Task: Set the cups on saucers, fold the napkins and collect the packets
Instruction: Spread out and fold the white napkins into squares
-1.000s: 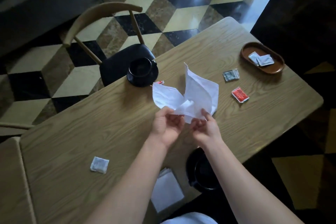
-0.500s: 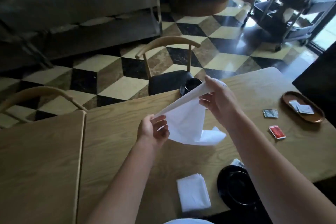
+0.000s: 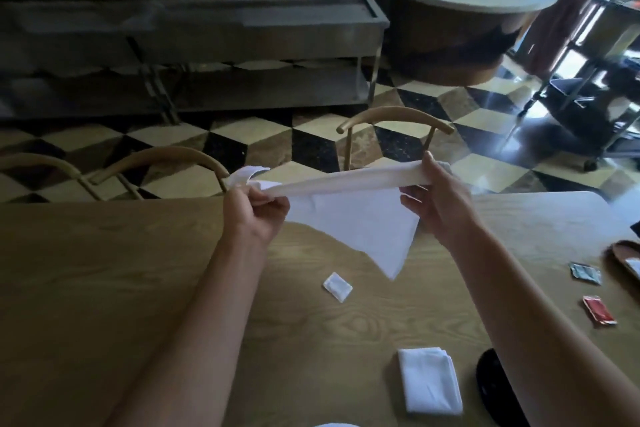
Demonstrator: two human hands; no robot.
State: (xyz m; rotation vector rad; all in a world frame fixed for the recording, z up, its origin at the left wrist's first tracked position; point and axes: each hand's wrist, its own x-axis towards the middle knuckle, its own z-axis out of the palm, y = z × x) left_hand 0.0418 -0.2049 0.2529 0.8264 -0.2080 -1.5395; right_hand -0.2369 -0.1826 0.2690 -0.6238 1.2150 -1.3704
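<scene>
Both hands raised above the light wooden table (image 3: 104, 288). Left hand (image 3: 254, 210) curls its fingers round one end of a white cloth napkin (image 3: 349, 215); right hand (image 3: 440, 204) pinches the other end, thumb on top. Napkin stretched taut between them, a triangular flap hanging down, clear of the tabletop. On the table: small white square packet (image 3: 337, 286), folded white napkin (image 3: 429, 381), grey packet (image 3: 586, 273), red packet (image 3: 599, 309). Brown oval tray (image 3: 620, 253) at right edge, contents partly cut off. Dark round item (image 3: 491, 385) beside the folded napkin, possibly a saucer.
</scene>
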